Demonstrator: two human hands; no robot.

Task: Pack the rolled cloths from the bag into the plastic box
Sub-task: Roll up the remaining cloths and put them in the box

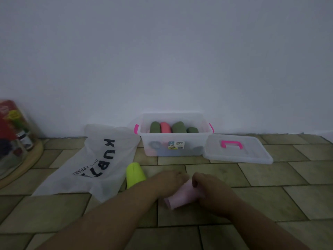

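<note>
A pale pink rolled cloth (180,197) lies on the tiled floor in front of me. My left hand (169,183) and my right hand (209,188) both grip it, one on each side. A neon yellow-green rolled cloth (135,175) lies on the floor just left of my left hand, beside the white plastic bag (93,165) with dark lettering. The clear plastic box (201,141) with pink latches stands against the wall and holds several rolled cloths, green (155,127) and pink (165,128) ones on top.
The box's clear lid (252,154) with a pink handle lies flat on the floor right of the box. At the far left stands a round wooden tray (27,165) with a glass cover and jars. A white wall rises behind everything.
</note>
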